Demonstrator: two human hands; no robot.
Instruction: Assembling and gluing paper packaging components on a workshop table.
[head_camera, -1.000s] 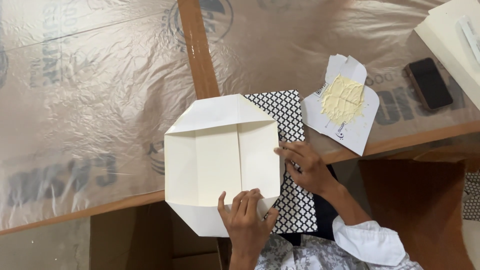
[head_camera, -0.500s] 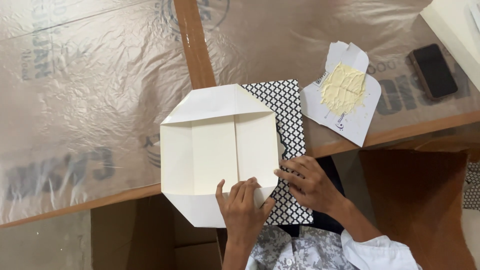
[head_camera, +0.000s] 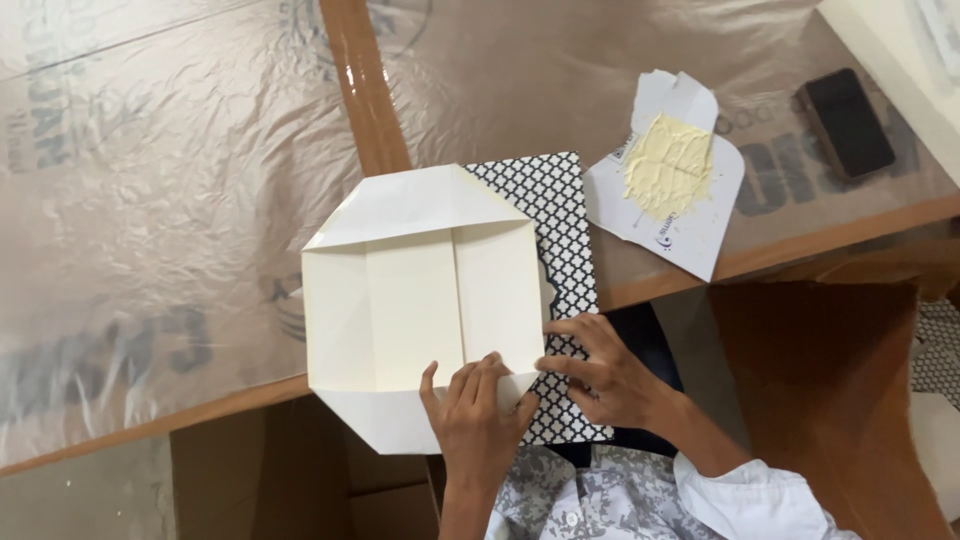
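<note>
A cream folded paper piece (head_camera: 420, 300) with side flaps turned in lies at the table's near edge, partly over a black-and-white patterned sheet (head_camera: 560, 215). My left hand (head_camera: 476, 415) presses flat on the paper's lower right corner. To its right, my right hand (head_camera: 605, 370) rests on the patterned sheet, with fingertips pinching the cream paper's right edge.
A torn white paper scrap smeared with pale yellow paste (head_camera: 672, 170) lies to the right. A dark phone (head_camera: 848, 122) sits at the far right. Clear crinkled plastic (head_camera: 150, 200) covers the wooden table (head_camera: 365, 90). A brown cardboard box (head_camera: 270, 480) stands below the edge.
My right hand has slid down along the paper's right edge toward my left hand. The left hand stays pressed on the lower corner.
</note>
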